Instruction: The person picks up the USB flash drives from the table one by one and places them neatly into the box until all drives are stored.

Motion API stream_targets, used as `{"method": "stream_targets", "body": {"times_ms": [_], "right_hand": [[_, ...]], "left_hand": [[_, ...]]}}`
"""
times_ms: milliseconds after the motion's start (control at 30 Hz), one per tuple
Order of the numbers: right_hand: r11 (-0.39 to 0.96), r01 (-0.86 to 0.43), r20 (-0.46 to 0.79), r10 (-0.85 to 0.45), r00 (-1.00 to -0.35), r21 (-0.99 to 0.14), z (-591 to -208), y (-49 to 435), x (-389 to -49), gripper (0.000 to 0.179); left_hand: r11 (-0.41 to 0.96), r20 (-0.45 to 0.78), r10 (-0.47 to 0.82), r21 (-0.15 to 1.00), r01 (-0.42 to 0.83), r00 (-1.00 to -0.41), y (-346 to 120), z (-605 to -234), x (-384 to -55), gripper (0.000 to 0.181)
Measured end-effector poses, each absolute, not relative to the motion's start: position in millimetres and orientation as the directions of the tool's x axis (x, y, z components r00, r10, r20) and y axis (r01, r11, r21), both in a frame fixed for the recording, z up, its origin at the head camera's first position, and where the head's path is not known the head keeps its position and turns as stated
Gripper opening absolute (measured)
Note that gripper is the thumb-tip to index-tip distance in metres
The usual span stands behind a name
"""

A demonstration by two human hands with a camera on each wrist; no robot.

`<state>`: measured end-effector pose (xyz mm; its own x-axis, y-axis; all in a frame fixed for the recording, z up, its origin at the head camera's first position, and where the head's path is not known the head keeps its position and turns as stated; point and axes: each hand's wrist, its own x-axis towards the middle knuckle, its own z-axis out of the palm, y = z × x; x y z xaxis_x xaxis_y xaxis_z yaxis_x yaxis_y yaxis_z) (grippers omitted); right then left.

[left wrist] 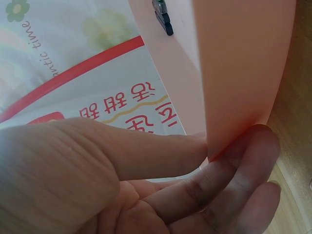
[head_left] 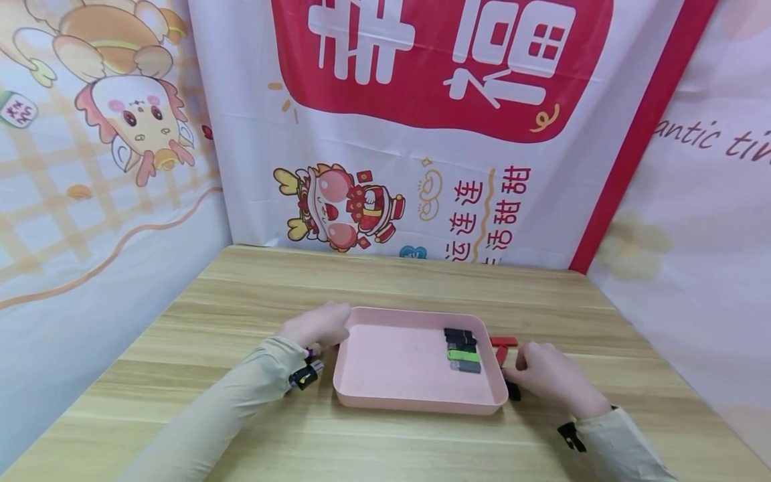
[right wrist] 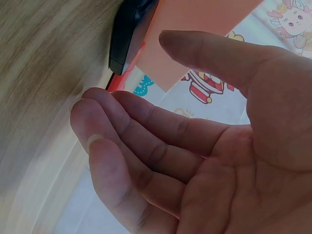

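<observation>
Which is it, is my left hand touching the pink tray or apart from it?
Touching. The left wrist view shows it: your left hand pinches the edge of the pink tray between thumb and fingers.

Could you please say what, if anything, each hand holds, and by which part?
The left hand pinches the pink tray by its wall near the far left corner; the right hand holds nothing.

I see booth-like indoor setup, wider room hidden: pale wood-grain tabletop (head_left: 313, 442), creased white-and-red lettered sheet (head_left: 385, 144) behind, cartoon-printed sheet (head_left: 102, 214) left, flower-printed sheet (head_left: 693, 268) right.
</observation>
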<state>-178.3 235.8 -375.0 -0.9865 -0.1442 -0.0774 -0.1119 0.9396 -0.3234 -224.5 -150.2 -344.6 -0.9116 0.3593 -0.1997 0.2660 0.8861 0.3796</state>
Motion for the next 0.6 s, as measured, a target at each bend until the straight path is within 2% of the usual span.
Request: {"method": "stream_targets", "body": {"times_ms": [400, 600], "right_hand": [[0.94, -0.096, -0.088, -0.131, -0.987, -0.327, -378.3, 233.9, -178.4, 0.022], [0.937, -0.135, -0.057, -0.162, -0.985, -0.322, -378.9, 233.6, -178.3, 0.023]], "left_hand": [[0.89, -0.198, 0.345, 0.38, 0.253, -0.918, -150.3, -346.5, -224.5, 0.008], [0.894, -0.211, 0.331, 0.38, 0.235, -0.92, -149.9, -345.9, -224.4, 0.005]]}}
